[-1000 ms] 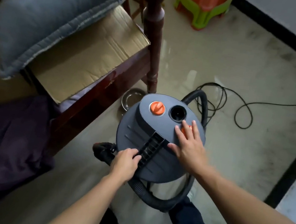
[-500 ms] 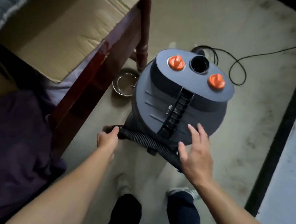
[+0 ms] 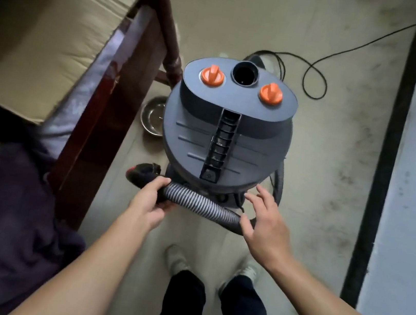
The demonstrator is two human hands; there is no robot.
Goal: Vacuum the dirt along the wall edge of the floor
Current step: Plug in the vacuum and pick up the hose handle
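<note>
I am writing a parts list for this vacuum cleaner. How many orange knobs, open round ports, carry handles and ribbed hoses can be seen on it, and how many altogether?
orange knobs: 2
open round port: 1
carry handle: 1
ribbed hose: 1
Total: 5
</note>
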